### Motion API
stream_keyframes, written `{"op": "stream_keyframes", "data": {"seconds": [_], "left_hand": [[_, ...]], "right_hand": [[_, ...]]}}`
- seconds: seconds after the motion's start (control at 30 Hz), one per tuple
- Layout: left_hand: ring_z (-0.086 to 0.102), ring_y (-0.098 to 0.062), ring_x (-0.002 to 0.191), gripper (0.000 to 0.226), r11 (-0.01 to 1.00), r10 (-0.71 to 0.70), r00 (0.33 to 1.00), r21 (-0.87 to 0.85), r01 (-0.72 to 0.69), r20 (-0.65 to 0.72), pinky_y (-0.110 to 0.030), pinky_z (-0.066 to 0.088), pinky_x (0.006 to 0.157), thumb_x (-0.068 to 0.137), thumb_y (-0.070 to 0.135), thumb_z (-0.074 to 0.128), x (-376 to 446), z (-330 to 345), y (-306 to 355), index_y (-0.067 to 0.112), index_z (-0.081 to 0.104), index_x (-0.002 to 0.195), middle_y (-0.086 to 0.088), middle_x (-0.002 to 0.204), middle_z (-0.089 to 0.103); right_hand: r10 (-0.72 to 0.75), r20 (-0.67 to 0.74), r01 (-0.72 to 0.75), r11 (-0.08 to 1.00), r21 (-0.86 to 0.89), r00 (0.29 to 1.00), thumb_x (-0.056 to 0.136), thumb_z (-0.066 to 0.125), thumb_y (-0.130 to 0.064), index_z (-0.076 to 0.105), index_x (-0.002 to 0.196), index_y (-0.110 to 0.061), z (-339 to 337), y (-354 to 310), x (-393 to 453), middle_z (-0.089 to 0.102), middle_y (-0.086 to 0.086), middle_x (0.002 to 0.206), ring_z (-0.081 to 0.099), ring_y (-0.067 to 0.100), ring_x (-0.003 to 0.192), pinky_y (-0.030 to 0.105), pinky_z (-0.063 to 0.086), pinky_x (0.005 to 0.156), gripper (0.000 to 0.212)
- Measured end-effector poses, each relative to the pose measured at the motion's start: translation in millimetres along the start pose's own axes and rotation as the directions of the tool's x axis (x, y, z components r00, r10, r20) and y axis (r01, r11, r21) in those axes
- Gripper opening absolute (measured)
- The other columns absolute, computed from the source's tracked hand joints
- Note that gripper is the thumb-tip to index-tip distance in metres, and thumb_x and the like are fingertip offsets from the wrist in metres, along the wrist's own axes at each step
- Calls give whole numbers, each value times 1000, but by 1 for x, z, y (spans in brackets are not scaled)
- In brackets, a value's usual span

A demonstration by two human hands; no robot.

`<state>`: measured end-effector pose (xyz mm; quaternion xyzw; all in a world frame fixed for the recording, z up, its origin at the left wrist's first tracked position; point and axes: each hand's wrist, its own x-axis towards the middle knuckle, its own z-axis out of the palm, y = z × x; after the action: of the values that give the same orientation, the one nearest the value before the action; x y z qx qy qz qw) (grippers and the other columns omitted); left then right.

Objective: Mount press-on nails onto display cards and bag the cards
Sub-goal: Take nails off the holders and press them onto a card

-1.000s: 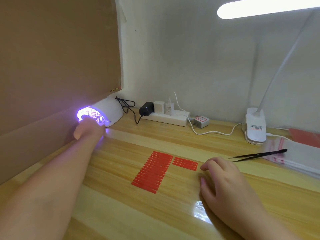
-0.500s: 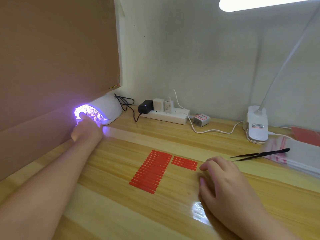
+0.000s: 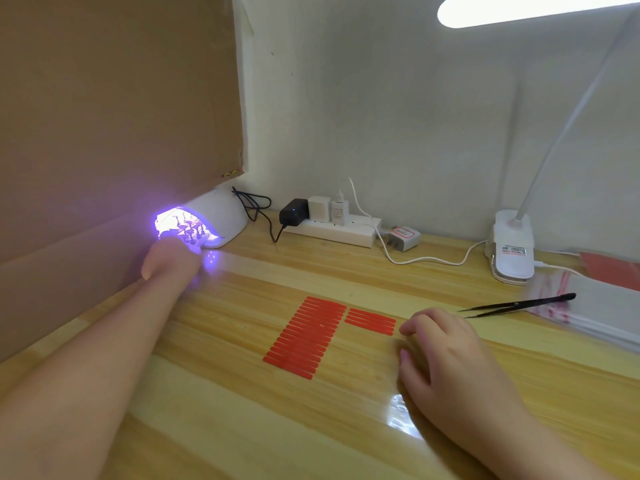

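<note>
Two blocks of red strips point(image 3: 306, 336) lie flat on the wooden table point(image 3: 214, 427), mid-frame: a big stack w/ many strips and a small group of approx four just right of its far end. Each strip's long axis runs left-right, slightly down to the right; the big stack steps back diagonally toward the wall.

Left hand point(image 3: 169, 259) reaches to the mouth of the white UV lamp point(image 3: 211, 220), which glows purple; fingers go inside, hidden by glare, so can't tell if it grasps anything. Pale shapes inside the lamp, too washed out to ID.

Right hand point(image 3: 446, 351) rests on the table just right of the small strip group, fingers loosely curled, holding nothing.

Black tweezers point(image 3: 519, 304) lie beyond the right hand, tips pointing left, back end on a stack of clear bags point(image 3: 595, 306) w/ red-printed edges.

Power strip point(image 3: 332, 228) by the wall w/ a black adapter and white chargers plugged in. Clip lamp base point(image 3: 512, 249) has a label, print too small to read. Small white adapter point(image 3: 403, 235) carries a red-bordered label, unreadable.
</note>
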<state>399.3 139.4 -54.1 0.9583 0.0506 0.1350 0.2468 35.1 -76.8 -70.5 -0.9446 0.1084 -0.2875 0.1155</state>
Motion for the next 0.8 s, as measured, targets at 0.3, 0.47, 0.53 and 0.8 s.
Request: {"op": "stream_keyframes", "data": {"seconds": [0.3,0.47,0.53,0.8], "left_hand": [[65,-34,88,41,996,88,991,-39,-85,97,-34,46,69,77,47,69,-19,-37,-32,6,66,79,-18,80,65],[61,-30,75,34,988,115,980,-125,-95,160,-32,39,64,72,45,73,-45,-65,-51,12,74,76,-11,71,65],[53,-28,65,32,973,141,974,-207,-103,179,-31,34,61,71,43,74,-64,-78,-58,12,74,79,-12,69,62],[49,3,41,12,759,547,799,-550,-348,249,-8,39,44,80,12,77,-173,-109,1,21,71,86,16,57,64]], "right_hand": [[23,12,-23,999,36,1000,75,73,-7,67,90,-7,-4,-2,-1,63,7,93,60,31,87,42,52,77,17],[113,-30,-107,983,149,993,79,69,-5,67,96,-9,-13,0,-1,61,4,99,56,26,97,32,42,85,17],[190,-49,-175,961,216,981,83,65,-7,66,98,-12,-23,2,3,59,1,100,54,23,100,30,40,87,16],[336,77,-341,869,359,939,88,62,-25,65,87,-28,-110,18,26,64,-12,80,60,3,66,19,44,54,5]]}}
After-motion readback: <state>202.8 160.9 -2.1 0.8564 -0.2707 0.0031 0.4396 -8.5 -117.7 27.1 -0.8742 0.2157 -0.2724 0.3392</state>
